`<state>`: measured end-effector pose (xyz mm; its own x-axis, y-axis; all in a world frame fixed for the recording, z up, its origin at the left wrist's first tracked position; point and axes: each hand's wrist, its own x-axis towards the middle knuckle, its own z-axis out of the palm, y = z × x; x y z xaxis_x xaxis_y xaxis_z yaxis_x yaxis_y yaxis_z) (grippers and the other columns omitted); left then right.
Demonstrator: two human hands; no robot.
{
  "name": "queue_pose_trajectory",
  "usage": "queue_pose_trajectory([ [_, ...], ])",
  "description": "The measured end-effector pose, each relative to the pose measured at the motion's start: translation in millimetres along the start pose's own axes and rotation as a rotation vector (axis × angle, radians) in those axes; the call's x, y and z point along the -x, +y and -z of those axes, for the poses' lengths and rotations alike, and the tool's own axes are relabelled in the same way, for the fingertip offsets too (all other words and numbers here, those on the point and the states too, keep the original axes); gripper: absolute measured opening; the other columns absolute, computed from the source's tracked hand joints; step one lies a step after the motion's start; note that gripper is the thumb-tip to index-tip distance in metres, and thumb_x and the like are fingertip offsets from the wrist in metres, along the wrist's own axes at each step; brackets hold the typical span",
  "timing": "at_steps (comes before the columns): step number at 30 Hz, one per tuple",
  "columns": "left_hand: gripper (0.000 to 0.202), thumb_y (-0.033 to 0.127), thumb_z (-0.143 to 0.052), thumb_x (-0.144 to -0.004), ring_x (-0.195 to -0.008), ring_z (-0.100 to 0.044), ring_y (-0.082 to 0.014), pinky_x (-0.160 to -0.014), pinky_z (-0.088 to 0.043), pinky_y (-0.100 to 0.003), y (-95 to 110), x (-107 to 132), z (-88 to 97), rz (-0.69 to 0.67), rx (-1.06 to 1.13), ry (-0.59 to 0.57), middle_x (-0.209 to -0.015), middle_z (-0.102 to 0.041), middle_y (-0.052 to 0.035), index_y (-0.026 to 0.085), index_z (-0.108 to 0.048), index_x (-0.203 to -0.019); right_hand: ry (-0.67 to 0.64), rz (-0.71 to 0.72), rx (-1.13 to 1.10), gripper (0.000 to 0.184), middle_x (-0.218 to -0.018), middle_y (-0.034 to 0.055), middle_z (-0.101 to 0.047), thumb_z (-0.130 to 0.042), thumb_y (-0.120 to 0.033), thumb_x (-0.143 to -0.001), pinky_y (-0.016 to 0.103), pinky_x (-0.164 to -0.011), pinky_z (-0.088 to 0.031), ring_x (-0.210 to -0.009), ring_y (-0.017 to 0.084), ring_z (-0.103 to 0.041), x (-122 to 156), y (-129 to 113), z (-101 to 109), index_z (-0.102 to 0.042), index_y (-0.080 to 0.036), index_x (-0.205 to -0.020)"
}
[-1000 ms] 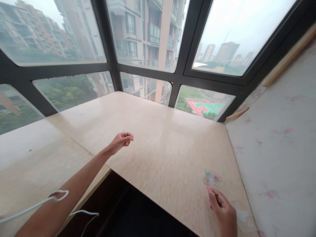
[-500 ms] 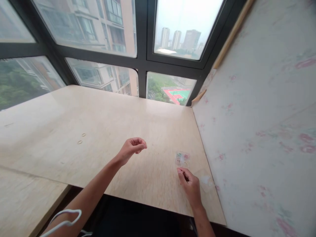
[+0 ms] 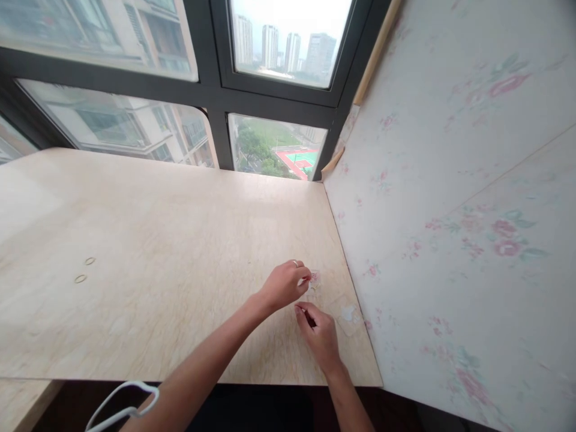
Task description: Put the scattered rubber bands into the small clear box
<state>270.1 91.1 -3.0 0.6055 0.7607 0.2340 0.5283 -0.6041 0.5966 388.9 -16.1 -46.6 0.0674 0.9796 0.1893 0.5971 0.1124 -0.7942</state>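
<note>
A small clear plastic box [image 3: 315,284] with compartments lies on the tabletop, with pink and yellowish bits inside. My left hand [image 3: 288,281] is over its left part, thumb and fingers closed together, hiding much of the box. A thin ring [image 3: 295,263] shows on one of its fingers. Whether these fingertips hold anything is hidden. Just in front of the box, my right hand [image 3: 318,330] has thumb and forefinger pinched together. What is in that pinch, if anything, is too small to make out.
Two thin yellowish bands [image 3: 85,270] lie far left on the marbled tabletop [image 3: 180,240]. A clear plastic piece [image 3: 347,313] rests right of my right hand, by the flowered wall [image 3: 427,180]. Windows [image 3: 274,144] stand behind. A white loop [image 3: 135,399] hangs by my left forearm.
My left hand has moved right, from over bare tabletop to the clear box. My right hand stays just in front of the box. The view has turned to the right.
</note>
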Motion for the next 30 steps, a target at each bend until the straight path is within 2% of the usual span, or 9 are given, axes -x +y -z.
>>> queue_pose_trajectory([
  [5,0.013,0.016,-0.056,-0.083,-0.082,-0.056,-0.0177,-0.070,-0.043,-0.027,-2.9,-11.1,-10.8,-0.143,-0.153,-0.119,-0.082,-0.063,-0.0048,0.020,-0.069,-0.083,-0.008,0.003,-0.002,0.028,-0.072,0.0035,-0.071,-0.047,-0.033,-0.092,0.022,-0.058,-0.046,-0.061,0.016,-0.065,-1.0,-1.8,0.2,-0.071,-0.020,-0.091],
  [10,0.018,0.019,-0.052,-0.089,-0.082,-0.056,-0.0177,-0.069,-0.042,-0.028,-6.2,-12.9,-14.0,-0.153,-0.183,-0.162,-0.082,-0.063,-0.0051,0.019,-0.068,-0.081,-0.012,-0.011,-0.017,0.026,-0.076,0.0032,-0.072,-0.047,-0.031,-0.092,0.023,-0.060,-0.047,-0.064,0.016,-0.067,-0.5,-1.7,-0.1,-0.071,-0.021,-0.093],
  [14,0.014,0.020,-0.056,-0.088,-0.083,-0.056,-0.0174,-0.069,-0.042,-0.027,-9.3,-13.1,-16.2,-0.162,-0.167,-0.181,-0.082,-0.063,-0.0044,0.019,-0.068,-0.082,-0.011,-0.022,-0.021,0.026,-0.076,0.0033,-0.073,-0.048,-0.031,-0.092,0.023,-0.060,-0.047,-0.064,0.016,-0.067,-0.7,-1.6,0.4,-0.071,-0.020,-0.092],
  [20,0.013,0.021,-0.056,-0.088,-0.086,-0.058,-0.0176,-0.071,-0.043,-0.027,-12.6,-11.5,-14.8,-0.155,-0.122,-0.183,-0.086,-0.065,-0.0048,0.020,-0.069,-0.087,0.002,-0.021,-0.023,0.026,-0.076,0.0025,-0.073,-0.048,-0.031,-0.091,0.023,-0.060,-0.048,-0.064,0.015,-0.066,-1.3,-2.3,0.6,-0.071,-0.020,-0.091],
  [27,0.016,0.021,-0.056,-0.087,-0.083,-0.060,-0.0176,-0.073,-0.044,-0.027,-17.8,0.3,-2.1,-0.096,-0.038,-0.131,-0.086,-0.066,-0.0055,0.020,-0.071,-0.088,0.012,-0.041,0.004,0.030,-0.072,0.0039,-0.071,-0.046,-0.035,-0.092,0.024,-0.057,-0.048,-0.060,0.016,-0.063,-1.7,-1.5,-1.5,-0.071,-0.019,-0.089],
  [30,0.016,0.022,-0.055,-0.086,-0.081,-0.060,-0.0172,-0.072,-0.045,-0.027,-18.7,-7.7,3.3,-0.081,0.005,-0.092,-0.086,-0.067,-0.0054,0.020,-0.071,-0.088,0.010,-0.018,0.057,0.030,-0.071,0.0039,-0.071,-0.046,-0.035,-0.092,0.024,-0.057,-0.047,-0.059,0.016,-0.063,-2.1,-0.9,-3.0,-0.071,-0.019,-0.089],
])
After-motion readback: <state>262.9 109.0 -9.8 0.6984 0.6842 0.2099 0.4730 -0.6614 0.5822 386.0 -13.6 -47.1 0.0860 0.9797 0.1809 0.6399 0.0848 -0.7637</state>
